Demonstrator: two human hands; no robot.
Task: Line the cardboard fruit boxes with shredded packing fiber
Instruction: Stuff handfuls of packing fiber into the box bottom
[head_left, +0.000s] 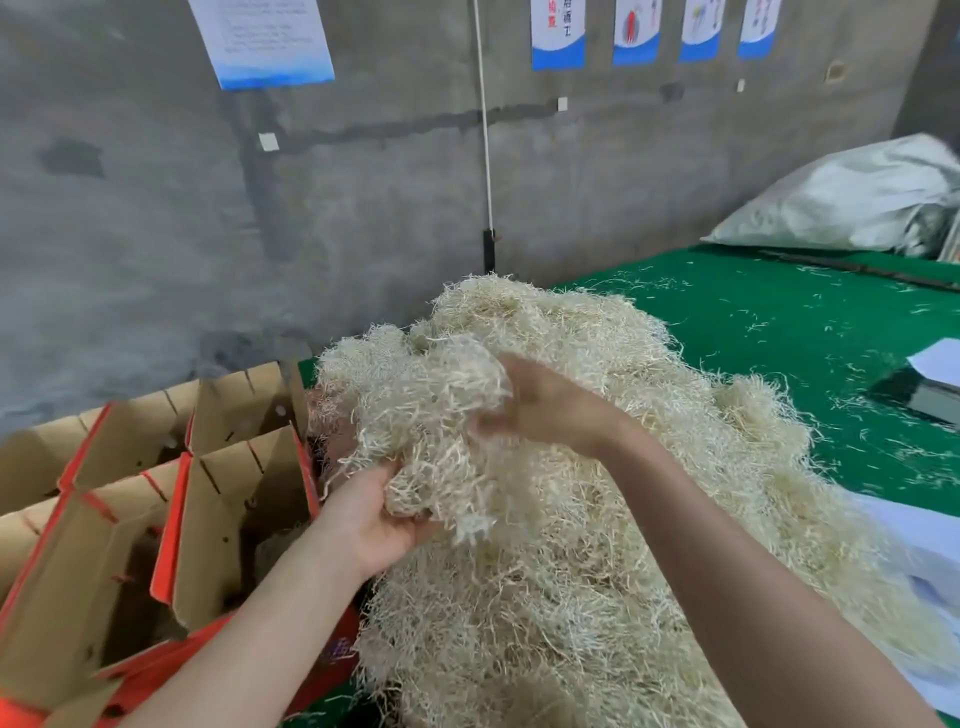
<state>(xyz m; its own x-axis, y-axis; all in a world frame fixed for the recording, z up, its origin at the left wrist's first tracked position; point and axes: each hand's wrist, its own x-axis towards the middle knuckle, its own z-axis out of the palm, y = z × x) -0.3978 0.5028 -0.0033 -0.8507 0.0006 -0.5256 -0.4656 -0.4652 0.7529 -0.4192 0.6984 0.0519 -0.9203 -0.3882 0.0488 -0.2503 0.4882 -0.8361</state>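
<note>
A big heap of pale shredded packing fiber (597, 545) covers the near part of the green table (779, 322). Above the heap's left side I hold a loose clump of fiber (431, 415) between both hands. My left hand (374, 519) grips the clump from below, palm up. My right hand (540, 400) grips its right side, fingers curled into the strands. Open cardboard fruit boxes (228, 499) with red outer faces stand at the left, below the table edge; the nearest one shows some fiber deep inside.
A grey concrete wall (363, 182) with posters rises behind. A silvery filled sack (857, 192) lies at the table's far right. White paper and a dark flat object (924, 389) sit at the right edge. Loose strands litter the green surface.
</note>
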